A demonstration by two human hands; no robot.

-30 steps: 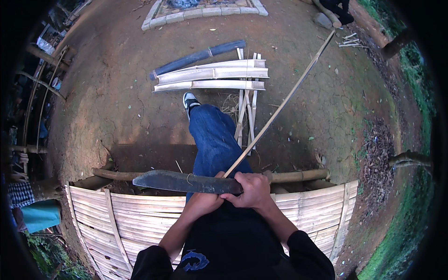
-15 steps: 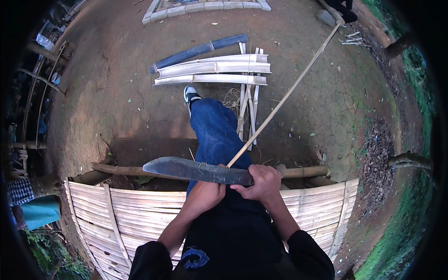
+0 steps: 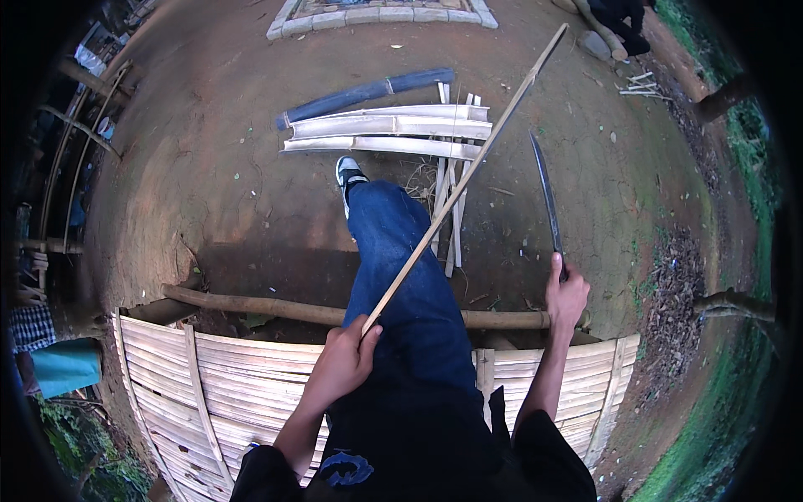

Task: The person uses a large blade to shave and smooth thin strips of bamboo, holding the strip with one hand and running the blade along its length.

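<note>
A long, thin bamboo strip [image 3: 452, 203] slants up and to the right across the view. My left hand [image 3: 345, 360] is closed round its near end, in front of my lap. Off to the right, my right hand [image 3: 567, 294] grips the dark handle of a machete [image 3: 545, 192]. Its blade points away from me, edge-on to the view and apart from the strip. The handle is mostly hidden in my fingers.
Split bamboo halves [image 3: 393, 127] and a dark bamboo pole [image 3: 368, 96] lie on the dirt beyond my foot, with narrow slats [image 3: 452, 209] beside them. I sit on a bamboo slat bench [image 3: 242, 368] with a round front rail [image 3: 259, 306]. A person in dark clothing [image 3: 626, 25] is at the far right.
The machete has swung from lying crosswise against the strip to pointing away on the right. My hands have moved apart, and the strip's far end has shifted left.
</note>
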